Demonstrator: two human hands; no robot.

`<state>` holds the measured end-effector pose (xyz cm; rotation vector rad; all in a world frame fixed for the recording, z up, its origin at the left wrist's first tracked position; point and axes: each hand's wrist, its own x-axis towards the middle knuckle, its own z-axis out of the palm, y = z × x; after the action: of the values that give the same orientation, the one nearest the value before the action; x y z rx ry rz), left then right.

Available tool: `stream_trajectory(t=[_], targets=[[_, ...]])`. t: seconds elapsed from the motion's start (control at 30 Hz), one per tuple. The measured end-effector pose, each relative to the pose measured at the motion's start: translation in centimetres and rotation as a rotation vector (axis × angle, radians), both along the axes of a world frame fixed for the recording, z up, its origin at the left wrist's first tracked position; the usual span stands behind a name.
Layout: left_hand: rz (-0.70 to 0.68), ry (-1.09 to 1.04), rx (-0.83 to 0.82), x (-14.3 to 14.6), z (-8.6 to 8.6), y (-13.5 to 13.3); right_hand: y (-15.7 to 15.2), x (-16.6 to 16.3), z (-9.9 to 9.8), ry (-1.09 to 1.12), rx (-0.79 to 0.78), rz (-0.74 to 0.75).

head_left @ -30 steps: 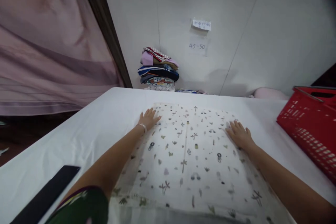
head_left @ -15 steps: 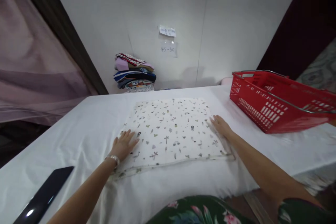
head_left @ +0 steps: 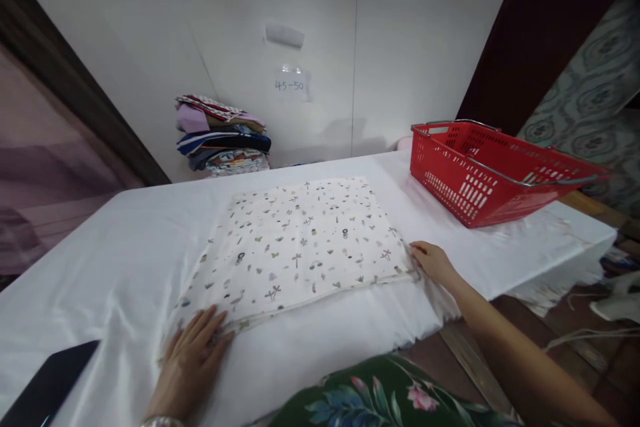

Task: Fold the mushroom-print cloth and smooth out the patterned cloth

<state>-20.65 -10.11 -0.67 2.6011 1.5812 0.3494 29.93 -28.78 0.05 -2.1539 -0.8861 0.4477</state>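
A white cloth printed with small plants and birds (head_left: 300, 247) lies folded flat on the white-covered table (head_left: 100, 260). My left hand (head_left: 193, 360) rests with fingers stretched out on the cloth's near left corner. My right hand (head_left: 433, 261) touches the near right corner, fingers curled at the cloth's edge; whether they pinch it is unclear.
A red plastic basket (head_left: 480, 173) with metal handles stands at the table's right end. A stack of folded clothes (head_left: 223, 137) sits against the white wall behind the table. A dark flat object (head_left: 45, 390) lies at the near left. The table's right edge drops to the floor.
Both hands slid back along the cloth from its far corners to its near corners. The view pulled back and turned right, so the basket shows in full.
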Motion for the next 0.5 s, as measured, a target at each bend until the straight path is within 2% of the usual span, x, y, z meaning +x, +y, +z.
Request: stream_trajectory(t=[0.1,0.2,0.4,0.5], targets=[[-0.036,-0.121,0.014,0.8,0.5,-0.8,-1.2,-0.4,0.1,0.149,0.036,-0.049],[-0.145,-0.277,0.029,4.7,1.5,-2.0,-2.0,-1.2,0.4,0.263,0.000,-0.087],[-0.687,-0.338,-0.090,18.5,4.6,-5.5,-2.8,-2.0,0.8,0.248,-0.077,-0.069],[-0.878,-0.283,-0.156,25.4,5.2,-7.1,-3.5,-2.3,0.6,0.250,-0.096,-0.057]])
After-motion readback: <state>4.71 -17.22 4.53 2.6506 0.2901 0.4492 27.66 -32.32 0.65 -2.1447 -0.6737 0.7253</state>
